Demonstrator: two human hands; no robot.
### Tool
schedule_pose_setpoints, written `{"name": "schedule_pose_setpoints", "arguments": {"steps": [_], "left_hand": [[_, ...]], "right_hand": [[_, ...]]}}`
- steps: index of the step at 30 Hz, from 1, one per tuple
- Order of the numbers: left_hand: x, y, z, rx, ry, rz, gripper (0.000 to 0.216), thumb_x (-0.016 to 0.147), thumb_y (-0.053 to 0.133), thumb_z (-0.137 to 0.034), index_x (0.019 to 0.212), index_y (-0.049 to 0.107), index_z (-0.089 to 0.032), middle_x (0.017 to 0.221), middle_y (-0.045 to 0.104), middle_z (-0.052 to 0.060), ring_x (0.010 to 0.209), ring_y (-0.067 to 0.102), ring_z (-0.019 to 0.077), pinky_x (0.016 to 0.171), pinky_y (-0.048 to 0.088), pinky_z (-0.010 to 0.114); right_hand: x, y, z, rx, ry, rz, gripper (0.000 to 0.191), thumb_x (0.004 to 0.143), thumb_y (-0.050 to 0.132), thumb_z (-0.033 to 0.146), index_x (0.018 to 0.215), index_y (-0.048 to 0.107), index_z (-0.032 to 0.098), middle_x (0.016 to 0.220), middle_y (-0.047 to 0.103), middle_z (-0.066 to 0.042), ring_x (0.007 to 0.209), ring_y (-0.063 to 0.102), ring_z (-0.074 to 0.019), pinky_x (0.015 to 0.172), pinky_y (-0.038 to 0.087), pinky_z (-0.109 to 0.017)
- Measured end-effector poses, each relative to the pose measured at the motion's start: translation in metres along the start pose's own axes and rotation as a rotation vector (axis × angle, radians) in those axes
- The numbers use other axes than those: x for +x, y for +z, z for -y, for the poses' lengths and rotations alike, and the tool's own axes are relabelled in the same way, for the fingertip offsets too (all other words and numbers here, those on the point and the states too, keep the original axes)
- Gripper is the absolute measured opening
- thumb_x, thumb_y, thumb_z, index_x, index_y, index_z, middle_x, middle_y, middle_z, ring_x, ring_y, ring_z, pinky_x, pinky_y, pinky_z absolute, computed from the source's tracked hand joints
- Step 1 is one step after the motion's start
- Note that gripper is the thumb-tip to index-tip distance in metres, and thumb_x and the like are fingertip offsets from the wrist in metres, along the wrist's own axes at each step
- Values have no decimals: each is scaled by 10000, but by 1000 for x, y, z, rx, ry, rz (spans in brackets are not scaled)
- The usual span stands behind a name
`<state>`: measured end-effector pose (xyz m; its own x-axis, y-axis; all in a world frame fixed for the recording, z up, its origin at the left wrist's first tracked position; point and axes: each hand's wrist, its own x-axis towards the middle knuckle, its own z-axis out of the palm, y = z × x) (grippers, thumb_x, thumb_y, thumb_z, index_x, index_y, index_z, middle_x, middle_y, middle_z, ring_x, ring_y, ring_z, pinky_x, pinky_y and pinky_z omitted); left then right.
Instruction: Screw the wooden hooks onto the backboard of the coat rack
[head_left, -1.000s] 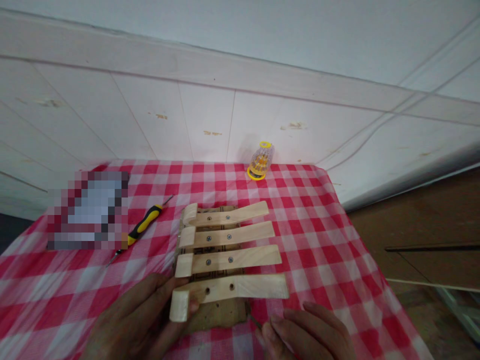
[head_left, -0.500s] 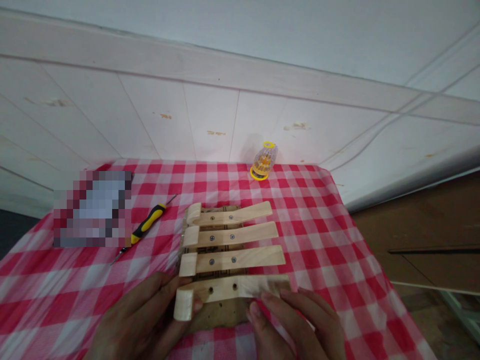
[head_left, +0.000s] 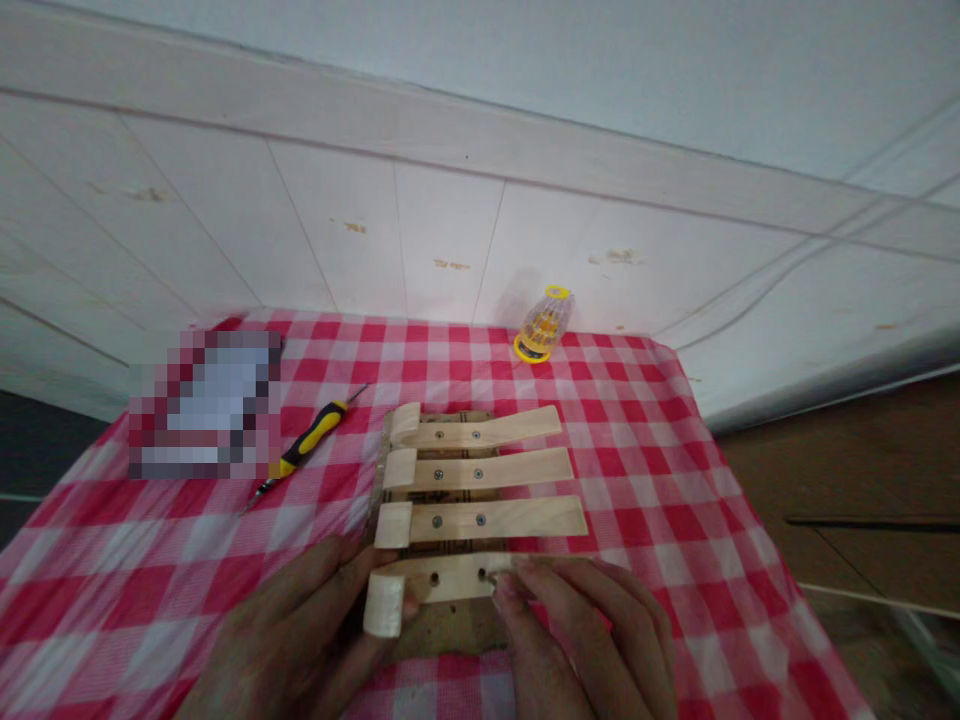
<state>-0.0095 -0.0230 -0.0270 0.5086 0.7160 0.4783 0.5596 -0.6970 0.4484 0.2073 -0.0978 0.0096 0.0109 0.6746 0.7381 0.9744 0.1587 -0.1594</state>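
Observation:
A wooden rack (head_left: 480, 475) of several pale slats screwed to a brown board (head_left: 446, 632) lies on a red-and-white checked cloth (head_left: 660, 470). The nearest slat (head_left: 442, 582) has two empty holes. My left hand (head_left: 300, 640) grips that slat's thick left end, thumb against it. My right hand (head_left: 585, 640) covers the slat's right half, its fingertips pinched together at the right hole. What they pinch is too small to make out.
A yellow-and-black screwdriver (head_left: 311, 450) lies left of the rack. A clear and yellow bit holder (head_left: 544, 325) lies at the cloth's far edge against the white tiled wall. A blurred-out object (head_left: 204, 405) is at far left. Brown furniture (head_left: 862, 480) stands to the right.
My right hand has come up from the table's near edge onto the nearest slat and brought its pinched fingertips to the right hole. The left hand has kept its hold.

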Motion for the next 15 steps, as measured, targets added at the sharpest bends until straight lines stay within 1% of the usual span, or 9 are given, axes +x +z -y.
{"name": "schedule_pose_setpoints", "arguments": {"steps": [2, 5, 6, 7, 9, 11, 13, 15], "left_hand": [[0, -1, -1, -31, -18, 14, 297, 1033, 556, -499, 1174, 670, -264, 1025, 755, 31, 912, 770, 156, 828, 660, 202], [2, -2, -3, -71, -39, 56, 303, 1052, 514, -498, 1183, 666, -271, 995, 749, 28, 861, 767, 143, 767, 661, 179], [2, -3, -4, -75, -39, 71, 302, 1057, 505, -491, 1191, 666, -274, 999, 750, 28, 867, 768, 145, 770, 662, 182], [2, -3, -4, -66, -36, 61, 298, 1056, 508, -487, 1193, 667, -276, 1008, 752, 29, 873, 771, 149, 778, 665, 190], [0, -2, -3, -29, -34, -2, 302, 1036, 542, -509, 1183, 672, -279, 1033, 757, 31, 879, 776, 160, 790, 672, 211], [-1, -1, -2, -23, -27, -12, 305, 1035, 533, -525, 1166, 681, -293, 1025, 760, 24, 888, 779, 166, 797, 677, 227], [-1, -1, -1, -40, -23, 20, 297, 1044, 518, -512, 1164, 685, -298, 1014, 763, 22, 898, 781, 166, 808, 676, 227], [1, -1, -2, -44, -27, 24, 285, 1037, 539, -503, 1161, 682, -290, 1006, 767, 23, 877, 781, 158, 799, 671, 207]], "right_hand": [[1, -4, -2, 4, -22, 56, 156, 982, 632, 128, 973, 760, 217, 898, 787, -13, 870, 741, -193, 838, 599, -349], [2, -7, -2, -1, -35, 81, 141, 974, 647, 125, 984, 762, 207, 903, 790, -18, 880, 739, -197, 843, 595, -347], [2, -7, -3, -3, -40, 86, 137, 972, 651, 126, 980, 762, 206, 901, 790, -19, 878, 738, -196, 846, 593, -346], [2, -7, -3, -7, -46, 93, 137, 971, 653, 125, 973, 763, 207, 899, 790, -19, 874, 738, -196, 851, 592, -346], [2, -6, -3, -10, -64, 112, 146, 971, 648, 122, 966, 763, 211, 907, 789, -20, 871, 737, -194, 870, 590, -352], [0, -3, -3, -13, -80, 124, 151, 971, 642, 115, 969, 762, 208, 914, 788, -24, 875, 738, -193, 890, 584, -358], [-3, 3, -1, -10, -76, 91, 158, 979, 624, 115, 964, 756, 198, 896, 783, -28, 871, 736, -191, 904, 575, -363], [-6, 10, 2, 0, -41, 10, 190, 1000, 584, 123, 947, 750, 200, 858, 773, -25, 850, 732, -184, 922, 566, -369]]}}
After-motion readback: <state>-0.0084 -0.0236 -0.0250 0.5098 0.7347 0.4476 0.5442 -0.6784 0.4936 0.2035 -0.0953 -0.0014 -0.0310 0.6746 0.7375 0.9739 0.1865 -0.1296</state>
